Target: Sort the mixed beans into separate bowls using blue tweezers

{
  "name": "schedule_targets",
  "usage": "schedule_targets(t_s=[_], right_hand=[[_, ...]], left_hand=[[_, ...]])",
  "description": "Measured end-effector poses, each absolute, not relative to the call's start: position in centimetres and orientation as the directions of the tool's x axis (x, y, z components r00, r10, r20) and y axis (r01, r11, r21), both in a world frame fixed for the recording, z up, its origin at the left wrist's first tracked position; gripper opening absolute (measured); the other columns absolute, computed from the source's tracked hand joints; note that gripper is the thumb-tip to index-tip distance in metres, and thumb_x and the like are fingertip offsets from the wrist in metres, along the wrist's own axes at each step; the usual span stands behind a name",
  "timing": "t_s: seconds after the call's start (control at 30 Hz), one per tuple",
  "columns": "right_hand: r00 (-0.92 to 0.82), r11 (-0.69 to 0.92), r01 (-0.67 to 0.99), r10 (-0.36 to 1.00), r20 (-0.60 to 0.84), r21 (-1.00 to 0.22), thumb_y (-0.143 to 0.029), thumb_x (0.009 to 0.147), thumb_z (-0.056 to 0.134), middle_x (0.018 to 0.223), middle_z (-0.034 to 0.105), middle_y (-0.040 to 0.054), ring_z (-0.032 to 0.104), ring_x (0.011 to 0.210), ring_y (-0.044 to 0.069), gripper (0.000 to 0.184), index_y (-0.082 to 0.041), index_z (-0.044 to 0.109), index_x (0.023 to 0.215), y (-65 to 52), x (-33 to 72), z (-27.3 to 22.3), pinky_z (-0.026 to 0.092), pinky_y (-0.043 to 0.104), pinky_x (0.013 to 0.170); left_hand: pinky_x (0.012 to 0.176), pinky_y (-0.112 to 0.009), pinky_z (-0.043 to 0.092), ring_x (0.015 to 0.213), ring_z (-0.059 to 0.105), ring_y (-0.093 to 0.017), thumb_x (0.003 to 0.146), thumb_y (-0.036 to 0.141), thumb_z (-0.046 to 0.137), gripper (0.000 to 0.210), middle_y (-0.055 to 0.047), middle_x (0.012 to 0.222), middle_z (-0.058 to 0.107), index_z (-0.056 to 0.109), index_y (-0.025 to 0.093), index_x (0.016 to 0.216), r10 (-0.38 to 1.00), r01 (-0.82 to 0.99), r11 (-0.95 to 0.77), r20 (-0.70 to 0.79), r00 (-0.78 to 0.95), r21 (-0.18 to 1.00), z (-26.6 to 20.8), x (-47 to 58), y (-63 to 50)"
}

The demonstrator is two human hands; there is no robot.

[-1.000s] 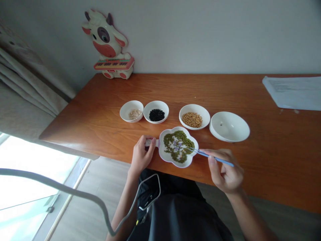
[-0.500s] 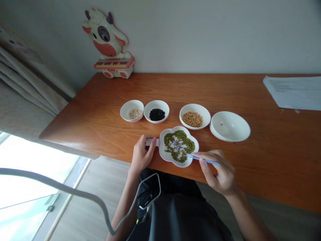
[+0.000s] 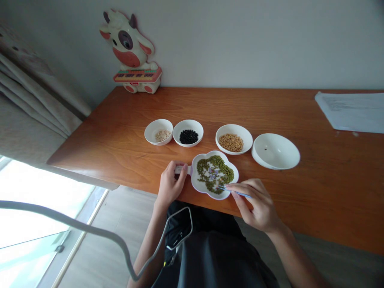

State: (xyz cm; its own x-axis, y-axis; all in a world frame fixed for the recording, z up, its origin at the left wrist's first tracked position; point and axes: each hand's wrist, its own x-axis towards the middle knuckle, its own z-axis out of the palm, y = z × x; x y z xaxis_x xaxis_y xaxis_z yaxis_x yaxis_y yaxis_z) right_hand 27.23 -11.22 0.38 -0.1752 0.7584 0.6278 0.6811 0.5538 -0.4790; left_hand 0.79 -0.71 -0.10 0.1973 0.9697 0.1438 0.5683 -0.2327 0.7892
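Note:
My left hand (image 3: 171,181) is closed on the short handle of a white, flower-shaped dish (image 3: 199,185) with a purple rim, at the table's front edge. Green mung beans (image 3: 225,170) lie spread in the dish around a purple print. In my right hand (image 3: 255,204), thumb and fingers pinch a pair of blue tweezers (image 3: 240,193). The tips reach down among the beans at the dish's lower right; whether they grip anything is too small to tell.
Behind the dish stand white bowls with pale flat seeds (image 3: 162,135), black beans (image 3: 189,137) and yellow soybeans (image 3: 231,142). A larger white bowl (image 3: 279,154) at right holds a dark speck. A cow toy (image 3: 132,52) and papers (image 3: 354,112) are at the back; a grey cable (image 3: 102,233) crosses left.
My right hand has moved a little to the left with the tweezers, whose tips sit slightly further left and lower in the dish. My left hand stays on the handle.

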Motion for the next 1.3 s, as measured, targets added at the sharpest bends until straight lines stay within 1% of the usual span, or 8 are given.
schedule_targets(t_s=[0.4,0.63,0.7,0.77,0.87,1.0,1.17,1.3], right_hand=[[-0.116,0.545,0.692,0.731,0.672,-0.474,-0.001,0.088,0.063,0.103,0.081,0.0034,0.067,0.085,0.018,0.037,-0.022,0.068,0.118,-11.0,27.3,1.0,0.054,0.036,0.077],[0.05,0.491,0.775,0.581,0.812,-0.399,0.0,0.086,0.062,0.103,0.081,0.0034,0.07,0.085,0.021,0.05,-0.026,0.068,0.129,-9.6,28.6,2.3,0.056,0.038,0.073],[0.114,0.447,0.814,0.502,0.857,-0.37,-0.001,0.087,0.062,0.101,0.08,0.0036,0.07,0.085,0.021,0.05,-0.025,0.069,0.13,-8.6,28.9,2.6,0.056,0.037,0.073],[0.16,0.379,0.851,0.47,0.868,-0.362,-0.001,0.088,0.063,0.101,0.08,0.0044,0.07,0.086,0.021,0.046,-0.024,0.07,0.128,-7.6,29.1,3.0,0.056,0.037,0.077],[0.208,0.293,0.87,0.51,0.835,-0.396,-0.004,0.09,0.064,0.105,0.08,0.0062,0.07,0.091,0.022,0.04,-0.023,0.071,0.125,-6.6,29.3,3.2,0.057,0.038,0.085],[0.216,0.317,0.839,0.552,0.805,-0.443,-0.006,0.091,0.064,0.106,0.079,0.007,0.071,0.094,0.022,0.038,-0.023,0.071,0.124,-7.2,29.5,2.9,0.057,0.038,0.087],[0.026,0.461,0.76,0.683,0.73,-0.458,-0.006,0.091,0.064,0.105,0.079,0.0056,0.07,0.09,0.02,0.037,-0.024,0.069,0.123,-9.4,29.1,1.7,0.057,0.036,0.08],[-0.025,0.471,0.747,0.726,0.687,-0.47,-0.008,0.091,0.065,0.101,0.08,0.0039,0.07,0.088,0.019,0.035,-0.024,0.07,0.121,-10.5,28.5,1.1,0.057,0.035,0.077]], left_hand=[[0.076,-0.028,0.049,0.082,0.068,-0.018,0.103,0.041,0.056,0.022,-0.003,0.09,0.073,0.063,0.021,0.101,0.974,0.567,-0.214,0.128,0.189,0.795,0.0,0.8,-0.8],[0.073,-0.028,0.048,0.077,0.066,-0.018,0.104,0.042,0.055,0.023,-0.003,0.086,0.071,0.063,0.021,0.098,0.972,0.56,-0.219,0.128,0.197,0.799,0.0,0.9,-0.8],[0.073,-0.028,0.048,0.077,0.066,-0.018,0.104,0.041,0.055,0.023,-0.003,0.085,0.071,0.063,0.021,0.097,0.97,0.556,-0.229,0.138,0.202,0.799,0.0,0.9,-0.8],[0.074,-0.028,0.049,0.078,0.067,-0.018,0.104,0.041,0.055,0.022,-0.003,0.086,0.072,0.063,0.021,0.097,0.967,0.551,-0.239,0.149,0.205,0.799,0.0,0.9,-0.8],[0.076,-0.029,0.049,0.08,0.068,-0.018,0.104,0.041,0.055,0.022,-0.003,0.089,0.072,0.062,0.021,0.097,0.966,0.548,-0.245,0.155,0.205,0.8,-0.1,0.8,-0.8],[0.077,-0.03,0.05,0.081,0.068,-0.019,0.104,0.041,0.055,0.021,-0.004,0.089,0.073,0.062,0.022,0.098,0.967,0.55,-0.24,0.147,0.208,0.8,-0.1,0.7,-0.9],[0.075,-0.029,0.049,0.081,0.068,-0.019,0.104,0.041,0.055,0.022,-0.004,0.089,0.073,0.063,0.021,0.099,0.97,0.553,-0.228,0.134,0.205,0.801,-0.1,0.8,-0.9],[0.075,-0.029,0.049,0.08,0.068,-0.019,0.104,0.042,0.055,0.023,-0.004,0.089,0.073,0.063,0.021,0.099,0.97,0.554,-0.223,0.129,0.204,0.802,0.0,0.8,-0.9]])
